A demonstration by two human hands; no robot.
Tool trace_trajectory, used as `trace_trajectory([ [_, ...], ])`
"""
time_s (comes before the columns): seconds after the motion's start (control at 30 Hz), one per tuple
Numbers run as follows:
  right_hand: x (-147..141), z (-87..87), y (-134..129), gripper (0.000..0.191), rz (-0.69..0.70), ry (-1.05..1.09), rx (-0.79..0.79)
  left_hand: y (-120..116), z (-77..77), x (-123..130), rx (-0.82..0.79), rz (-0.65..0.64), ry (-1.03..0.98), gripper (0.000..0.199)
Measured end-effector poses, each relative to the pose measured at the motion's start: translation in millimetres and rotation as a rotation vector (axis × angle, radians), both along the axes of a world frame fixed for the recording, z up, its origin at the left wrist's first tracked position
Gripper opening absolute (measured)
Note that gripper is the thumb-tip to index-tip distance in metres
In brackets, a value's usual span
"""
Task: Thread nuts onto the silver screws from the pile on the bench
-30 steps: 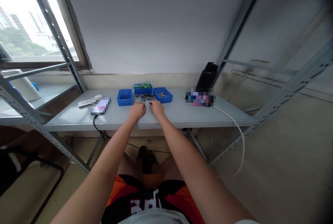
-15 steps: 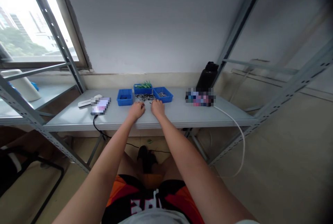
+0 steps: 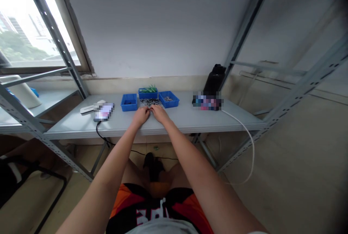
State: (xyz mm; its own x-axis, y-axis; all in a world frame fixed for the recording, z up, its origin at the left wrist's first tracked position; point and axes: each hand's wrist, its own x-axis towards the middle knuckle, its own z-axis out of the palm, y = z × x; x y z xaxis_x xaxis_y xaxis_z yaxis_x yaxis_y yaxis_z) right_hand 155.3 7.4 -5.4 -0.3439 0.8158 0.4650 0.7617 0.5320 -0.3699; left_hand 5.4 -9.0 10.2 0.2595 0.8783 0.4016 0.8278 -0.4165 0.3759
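Right hand (image 3: 160, 113) has just come in to meet the left hand (image 3: 141, 116); half a second ago I had a gap between them. Reads to me as both working one spot now. Fingers are curled in on both, tips together or nearly so; from my end I can't tell how far they're closed or whether they grip anything. Pile of small parts (image 3: 150, 102) sits on the table (image 3: 201, 119) just past the fingertips, between the left bin (image 3: 129, 108) and right bin (image 3: 172, 103), with the back bin (image 3: 148, 96) behind. So forward and sideways is tight. Front table edge runs below the wrists. Widest room I've got: right, out to the bottle (image 3: 214, 79). Left is narrower, phone (image 3: 104, 111) there.
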Motion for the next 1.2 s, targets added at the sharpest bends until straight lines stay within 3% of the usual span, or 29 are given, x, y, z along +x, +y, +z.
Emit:
trace_trajectory([
  [0.23, 0.4, -2.3, 4.4, 0.022, -0.011, 0.045, -0.013, -5.8, 7.8, 1.4, 0.013, 0.043, -0.026, 0.027],
  [0.47, -0.5, 7.9, -7.1, 0.025, -0.025, 0.018, -0.053, -5.7, 7.4, -1.3, 0.038, 0.017, -0.111, 0.024],
  [0.63, -0.2, 12.9, -7.4, 0.024, 0.094, 0.012, -0.095, -3.7, 16.1, -3.5, 0.077, -0.002, -0.239, 0.020],
  [0.8, 10.8, 17.7, 3.6, 0.017, 0.206, 0.307, -0.290, 6.8, 39.8, -6.2, 0.099, -0.036, -0.322, 0.018],
  [0.9, 22.1, 29.1, 12.6, 0.017, 0.251, 0.506, -0.371, 14.2, 54.5, -4.9, 0.168, -0.062, -0.390, 0.018],
  [1.0, 31.6, 48.9, 20.3, 0.022, 0.279, 0.657, -0.337, 24.2, 67.2, -1.1, 0.184, -0.166, -0.368, 0.017],
  [1.1, 34.3, 65.8, 27.0, 0.026, 0.329, 0.663, -0.242, 39.9, 75.0, 3.9, 0.230, -0.249, -0.264, 0.015],
  [1.2, 30.9, 67.1, 35.3, 0.028, 0.367, 0.584, -0.128, 55.9, 73.0, 7.8, 0.300, -0.284, -0.231, 0.015],
])
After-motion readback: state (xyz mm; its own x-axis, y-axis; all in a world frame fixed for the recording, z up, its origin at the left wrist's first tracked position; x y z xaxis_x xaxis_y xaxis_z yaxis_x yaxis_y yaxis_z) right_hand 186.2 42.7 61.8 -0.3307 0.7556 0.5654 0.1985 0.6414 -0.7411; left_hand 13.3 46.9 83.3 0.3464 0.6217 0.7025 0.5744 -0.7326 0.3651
